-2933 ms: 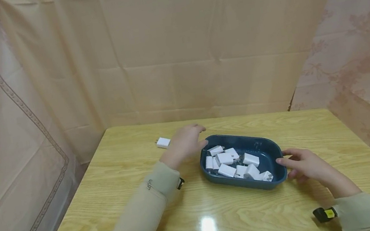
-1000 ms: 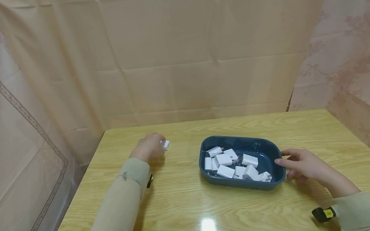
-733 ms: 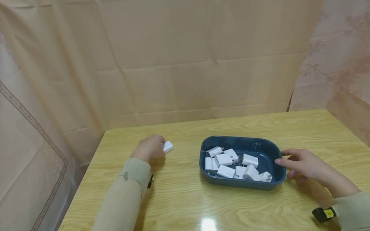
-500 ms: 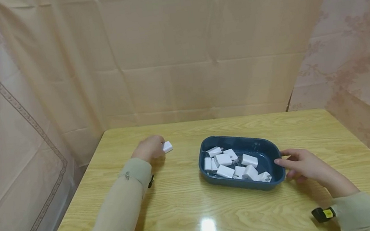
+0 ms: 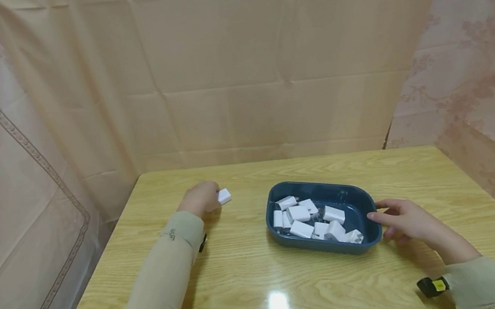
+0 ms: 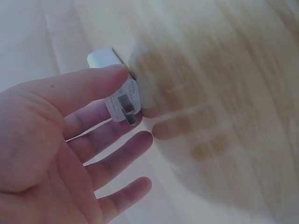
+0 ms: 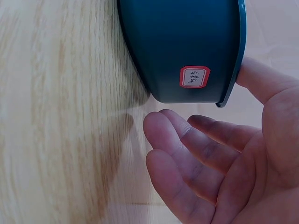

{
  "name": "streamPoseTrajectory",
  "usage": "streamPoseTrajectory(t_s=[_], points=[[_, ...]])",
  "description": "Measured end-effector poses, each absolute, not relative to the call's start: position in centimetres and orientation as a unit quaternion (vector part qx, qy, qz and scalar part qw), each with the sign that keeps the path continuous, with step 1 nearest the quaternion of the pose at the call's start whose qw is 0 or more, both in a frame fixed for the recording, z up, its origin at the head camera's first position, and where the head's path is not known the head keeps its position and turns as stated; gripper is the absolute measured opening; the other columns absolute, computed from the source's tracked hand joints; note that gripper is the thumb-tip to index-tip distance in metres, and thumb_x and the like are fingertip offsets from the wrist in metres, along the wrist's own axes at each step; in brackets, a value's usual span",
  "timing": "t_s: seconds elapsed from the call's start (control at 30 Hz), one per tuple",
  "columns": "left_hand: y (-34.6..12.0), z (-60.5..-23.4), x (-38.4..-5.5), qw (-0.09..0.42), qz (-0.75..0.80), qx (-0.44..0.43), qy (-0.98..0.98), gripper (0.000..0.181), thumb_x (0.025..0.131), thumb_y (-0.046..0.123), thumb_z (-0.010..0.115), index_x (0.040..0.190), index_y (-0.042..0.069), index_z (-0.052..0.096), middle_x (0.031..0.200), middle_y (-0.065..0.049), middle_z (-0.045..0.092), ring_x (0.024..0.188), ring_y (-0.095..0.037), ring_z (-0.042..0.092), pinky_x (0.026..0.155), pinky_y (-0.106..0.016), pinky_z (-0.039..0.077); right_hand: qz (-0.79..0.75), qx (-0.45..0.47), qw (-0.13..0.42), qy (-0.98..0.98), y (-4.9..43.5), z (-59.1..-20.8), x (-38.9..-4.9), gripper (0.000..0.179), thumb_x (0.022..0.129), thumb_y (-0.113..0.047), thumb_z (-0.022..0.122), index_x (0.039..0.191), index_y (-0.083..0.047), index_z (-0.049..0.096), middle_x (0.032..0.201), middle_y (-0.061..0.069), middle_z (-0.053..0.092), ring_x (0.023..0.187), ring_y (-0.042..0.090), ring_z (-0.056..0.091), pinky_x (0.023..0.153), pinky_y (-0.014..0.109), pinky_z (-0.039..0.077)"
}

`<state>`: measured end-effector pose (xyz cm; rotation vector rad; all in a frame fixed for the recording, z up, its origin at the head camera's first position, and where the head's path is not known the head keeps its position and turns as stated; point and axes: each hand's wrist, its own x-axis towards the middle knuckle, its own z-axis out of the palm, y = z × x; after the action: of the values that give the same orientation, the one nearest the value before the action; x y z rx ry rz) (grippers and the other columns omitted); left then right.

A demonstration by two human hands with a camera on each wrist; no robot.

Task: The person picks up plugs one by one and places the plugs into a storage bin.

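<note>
In the head view, my left hand (image 5: 200, 199) is at the table's back left, pinching a white charger plug (image 5: 224, 196). The left wrist view shows this charger plug (image 6: 103, 58) between thumb and index finger, with its metal prong showing and the other fingers spread. My right hand (image 5: 406, 222) is at the right end of a dark blue oval plastic basin (image 5: 322, 247). In the right wrist view, the thumb lies over the rim of the basin (image 7: 187, 37) while the other fingers are loosely bent beside its wall. Several white charger plugs (image 5: 299, 214) lie inside the basin.
A wood-grain table (image 5: 228, 289) carries everything, with beige cloth (image 5: 236, 71) hanging behind its back edge and patterned cloth (image 5: 493, 77) on the right. A red-bordered label (image 7: 195, 76) is stuck to the basin's end wall.
My left hand has moved left, away from the basin, and taken hold of the charger plug from the table. In the last half second it stays nearly still. The right hand and basin keep their place.
</note>
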<state>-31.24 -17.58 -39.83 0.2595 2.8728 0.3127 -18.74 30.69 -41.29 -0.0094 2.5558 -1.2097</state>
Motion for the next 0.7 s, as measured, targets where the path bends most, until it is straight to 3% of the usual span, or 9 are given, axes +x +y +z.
streamPoseTrajectory(t_s=[0.4, 0.7], points=[[-17.55, -40.03, -31.36, 0.115, 0.123, 0.086, 0.982, 0.026, 0.092, 0.012, 0.072, 0.117, 0.006, 0.068, 0.103, -0.006, 0.068, 0.088, -0.023, 0.06, 0.082, -0.04, 0.05, -0.418, -0.002, 0.157, 0.895, 30.86, -41.29, -18.87, 0.08, 0.098, -0.046, 0.067, 0.148, 0.01, 0.039, 0.113, 0.019, 0.067, 0.079, 0.026, 0.068, 0.067, 0.041, 0.06], [-17.35, -39.78, -31.34, 0.071, 0.172, 0.096, 0.978, 0.034, 0.095, 0.025, 0.072, 0.123, 0.007, 0.067, 0.109, -0.007, 0.068, 0.094, -0.024, 0.061, 0.087, -0.044, 0.051, -0.418, -0.004, 0.155, 0.895, 31.05, -41.35, -18.93, 0.08, 0.098, -0.046, 0.067, 0.148, 0.011, 0.039, 0.112, 0.019, 0.067, 0.078, 0.026, 0.069, 0.066, 0.041, 0.06]])
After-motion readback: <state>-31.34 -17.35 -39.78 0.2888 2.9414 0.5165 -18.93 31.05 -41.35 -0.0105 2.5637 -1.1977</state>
